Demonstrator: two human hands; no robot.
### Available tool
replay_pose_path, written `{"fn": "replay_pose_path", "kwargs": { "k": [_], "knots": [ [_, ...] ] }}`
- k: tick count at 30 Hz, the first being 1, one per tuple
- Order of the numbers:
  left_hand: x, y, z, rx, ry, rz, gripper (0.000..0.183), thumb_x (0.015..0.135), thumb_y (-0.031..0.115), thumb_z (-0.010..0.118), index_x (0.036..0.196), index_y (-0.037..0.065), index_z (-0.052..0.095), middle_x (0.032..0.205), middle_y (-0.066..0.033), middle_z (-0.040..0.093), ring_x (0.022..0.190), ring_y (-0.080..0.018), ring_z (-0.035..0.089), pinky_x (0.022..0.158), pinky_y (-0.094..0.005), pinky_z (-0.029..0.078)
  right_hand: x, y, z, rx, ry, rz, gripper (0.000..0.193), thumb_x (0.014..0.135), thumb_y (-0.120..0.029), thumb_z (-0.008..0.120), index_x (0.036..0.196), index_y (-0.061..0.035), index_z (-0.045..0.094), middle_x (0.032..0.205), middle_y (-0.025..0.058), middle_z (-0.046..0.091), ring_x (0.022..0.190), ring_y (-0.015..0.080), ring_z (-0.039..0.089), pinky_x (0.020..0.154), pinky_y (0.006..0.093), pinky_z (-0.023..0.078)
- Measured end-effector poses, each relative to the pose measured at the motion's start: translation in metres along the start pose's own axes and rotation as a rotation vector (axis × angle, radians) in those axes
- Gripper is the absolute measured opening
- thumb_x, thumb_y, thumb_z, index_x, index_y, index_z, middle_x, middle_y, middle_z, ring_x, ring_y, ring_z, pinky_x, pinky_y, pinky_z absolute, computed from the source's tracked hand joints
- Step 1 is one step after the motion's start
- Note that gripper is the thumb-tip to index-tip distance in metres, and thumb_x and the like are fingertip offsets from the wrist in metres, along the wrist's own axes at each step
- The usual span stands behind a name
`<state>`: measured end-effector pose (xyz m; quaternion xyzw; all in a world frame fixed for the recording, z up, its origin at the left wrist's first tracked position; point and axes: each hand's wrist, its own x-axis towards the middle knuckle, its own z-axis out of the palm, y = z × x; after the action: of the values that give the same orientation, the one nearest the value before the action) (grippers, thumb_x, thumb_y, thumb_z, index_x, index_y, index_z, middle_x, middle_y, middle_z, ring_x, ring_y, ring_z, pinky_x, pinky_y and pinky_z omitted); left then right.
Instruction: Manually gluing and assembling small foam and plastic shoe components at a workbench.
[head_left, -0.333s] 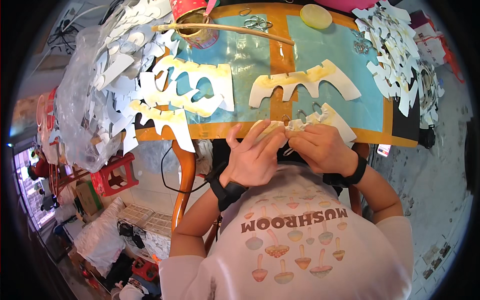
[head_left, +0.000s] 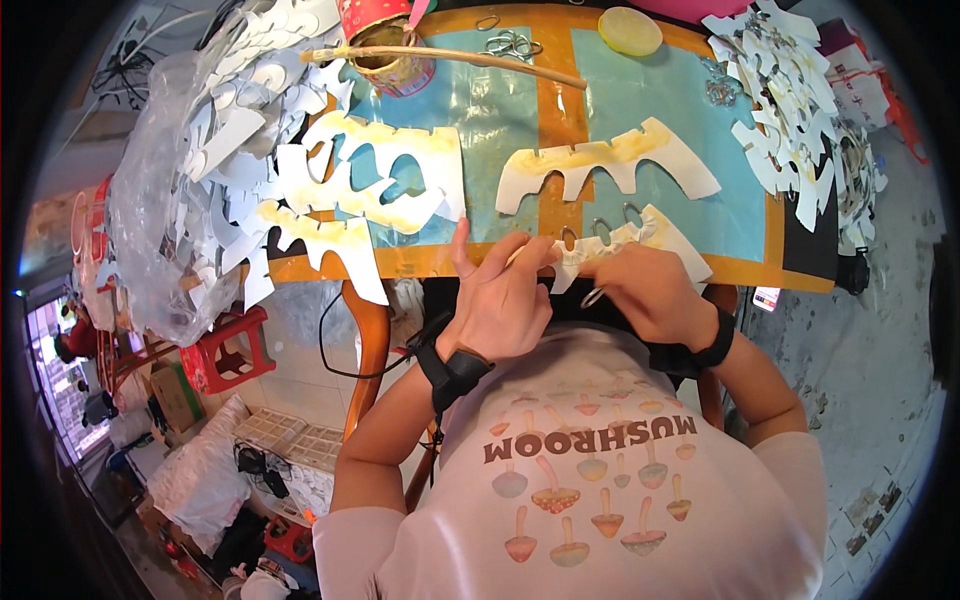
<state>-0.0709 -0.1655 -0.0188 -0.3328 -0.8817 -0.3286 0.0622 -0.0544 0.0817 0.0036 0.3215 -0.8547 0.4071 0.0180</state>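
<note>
A white cut-out piece (head_left: 674, 241) with a yellowish, glue-like coating lies along the near table edge. Two metal rings stand up from its folded tabs: one ring (head_left: 601, 228) in the middle and another (head_left: 632, 213) further right. A third ring (head_left: 568, 236) rises beside my left fingers. My left hand (head_left: 508, 305) pinches the piece's left end, its little finger raised. My right hand (head_left: 655, 300) is closed just below the piece, with a metal ring (head_left: 592, 297) sticking out of its fingertips. Its thumb is mostly hidden.
Beyond my hands lies another coated cut-out (head_left: 610, 165); more overlap at left (head_left: 375, 180). Piles of white pieces stand on the left (head_left: 235, 135) and right (head_left: 790, 110). A stick brush (head_left: 470, 60) rests across a tin (head_left: 400, 78). Loose rings (head_left: 513, 45) lie behind.
My right hand has drawn slightly away from my left, uncovering a stretch of the piece between them. The ring at its fingertips has shifted right and up a little.
</note>
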Motion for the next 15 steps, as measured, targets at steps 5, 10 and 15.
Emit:
{"fn": "replay_pose_path", "kwargs": {
  "k": [5,10,15],
  "knots": [
    [0.000,0.006,0.003,-0.048,0.018,-0.036,0.055,0.075,0.001,0.061,0.129,0.000,0.053,0.106,0.0001,0.072,0.122,-0.0265,0.056,0.118,-0.0668,0.005,-0.002,-0.009,0.005,-0.122,0.066,-0.011,0.030,0.080,0.003,0.066,0.111,0.0034,0.063,0.113,0.0152,0.070,0.079,0.0286,0.063,0.073,0.0387,0.054],
    [0.003,0.004,-0.004,-0.096,0.086,-0.125,0.065,0.079,-0.002,0.056,0.141,-0.001,0.037,0.110,-0.0031,0.071,0.118,-0.0261,0.055,0.120,-0.0593,0.012,0.007,-0.021,0.004,-0.325,0.027,-0.054,0.037,0.080,0.005,0.066,0.117,0.0070,0.062,0.106,0.0169,0.068,0.077,0.0295,0.062,0.070,0.0383,0.053],
    [-0.018,0.013,-0.012,-0.632,0.712,-0.365,0.048,0.085,-0.008,0.054,0.131,-0.003,0.043,0.104,-0.0100,0.060,0.104,-0.0222,0.055,0.100,-0.0374,0.041,0.009,-0.024,0.000,-0.181,0.057,0.053,0.031,0.083,0.002,0.067,0.113,0.0057,0.064,0.098,0.0158,0.067,0.077,0.0296,0.062,0.068,0.0400,0.053]
  ]
}}
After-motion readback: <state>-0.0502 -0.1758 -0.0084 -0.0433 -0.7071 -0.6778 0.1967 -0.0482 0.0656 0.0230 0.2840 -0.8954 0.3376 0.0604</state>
